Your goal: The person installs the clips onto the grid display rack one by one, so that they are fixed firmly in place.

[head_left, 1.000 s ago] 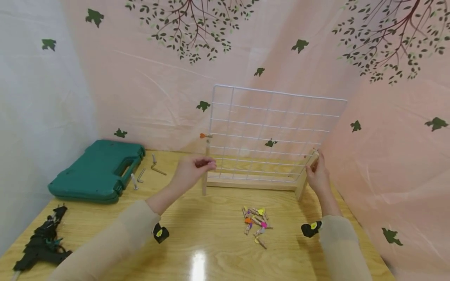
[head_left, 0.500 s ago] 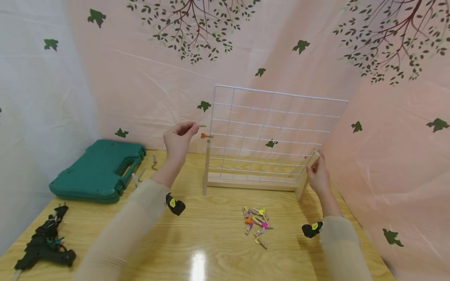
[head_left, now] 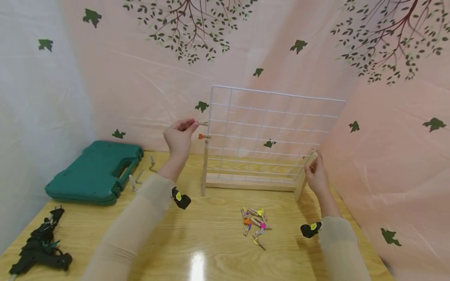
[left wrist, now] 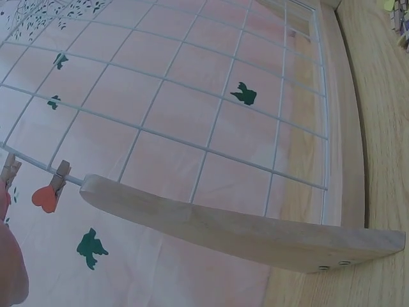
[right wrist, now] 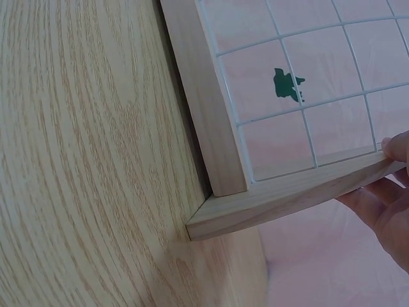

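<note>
One heart clothespin (head_left: pixel 204 136) clips the wire grid (left wrist: pixel 206 149), the left hand (head_left: pixel 180 137) pinches another clothespin (head_left: pixel 203 123), the right hand (head_left: pixel 318 177) grips the stand (head_left: pixel 249 183), a pile (head_left: pixel 256 221) remaining.

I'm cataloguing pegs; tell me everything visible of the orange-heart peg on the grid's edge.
The orange-heart peg is a wooden-looking clothespin with an orange heart at its outer end. Its other end grips the white wire grid, just above the wooden upright. It sits roughly level in the head view, untouched by the left hand above it.
</note>
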Available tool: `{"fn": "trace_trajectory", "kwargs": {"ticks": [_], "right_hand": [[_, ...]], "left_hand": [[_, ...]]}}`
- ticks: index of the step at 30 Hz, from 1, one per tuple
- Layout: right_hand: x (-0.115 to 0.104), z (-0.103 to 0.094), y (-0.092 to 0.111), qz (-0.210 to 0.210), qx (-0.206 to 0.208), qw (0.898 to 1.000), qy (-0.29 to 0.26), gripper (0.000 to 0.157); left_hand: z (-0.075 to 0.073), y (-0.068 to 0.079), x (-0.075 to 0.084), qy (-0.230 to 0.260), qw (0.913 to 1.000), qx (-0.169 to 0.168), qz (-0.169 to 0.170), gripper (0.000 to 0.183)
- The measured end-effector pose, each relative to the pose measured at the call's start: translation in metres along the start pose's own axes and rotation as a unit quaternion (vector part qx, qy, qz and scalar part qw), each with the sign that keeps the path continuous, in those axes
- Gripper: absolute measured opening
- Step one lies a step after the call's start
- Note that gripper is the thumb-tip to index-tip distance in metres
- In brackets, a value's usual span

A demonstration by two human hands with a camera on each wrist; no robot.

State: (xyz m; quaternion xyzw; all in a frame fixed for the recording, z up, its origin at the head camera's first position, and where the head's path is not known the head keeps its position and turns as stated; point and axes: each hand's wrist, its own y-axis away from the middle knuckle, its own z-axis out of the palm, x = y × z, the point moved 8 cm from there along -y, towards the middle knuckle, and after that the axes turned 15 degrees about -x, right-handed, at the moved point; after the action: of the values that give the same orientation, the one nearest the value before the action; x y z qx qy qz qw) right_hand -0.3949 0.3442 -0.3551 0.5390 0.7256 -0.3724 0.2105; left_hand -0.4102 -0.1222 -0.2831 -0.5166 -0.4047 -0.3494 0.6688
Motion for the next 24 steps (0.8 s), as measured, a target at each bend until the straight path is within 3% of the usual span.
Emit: {"fn": "trace_trajectory", "kwargs": {"ticks": [7,11,16,20,24], "right_hand": [[0.002,0.000,-0.001,0.006,-0.006,1.000,-0.008,0.073],[0.003,0.001,-0.002,0.005,-0.008,1.000,0.000,0.073],[0.003,0.002,-0.002,-0.003,-0.010,1.000,0.013,0.072],[0.002,0.003,-0.002,-0.003,-0.017,1.000,0.010,0.071],[0.000,0.003,-0.001,-0.005,-0.014,1.000,0.010,0.068]], "left_hand": [[0.010,-0.001,0.003,-0.079,0.9966,-0.019,0.014,0.035],[0.010,0.002,0.007,-0.093,0.9949,-0.027,0.028,0.036],[0.007,0.010,0.022,-0.109,0.9902,-0.050,0.072,0.038],[0.019,0.026,0.036,-0.155,0.9747,-0.116,0.111,0.042],[0.046,0.056,0.033,-0.203,0.9449,-0.220,0.133,0.049]]}}
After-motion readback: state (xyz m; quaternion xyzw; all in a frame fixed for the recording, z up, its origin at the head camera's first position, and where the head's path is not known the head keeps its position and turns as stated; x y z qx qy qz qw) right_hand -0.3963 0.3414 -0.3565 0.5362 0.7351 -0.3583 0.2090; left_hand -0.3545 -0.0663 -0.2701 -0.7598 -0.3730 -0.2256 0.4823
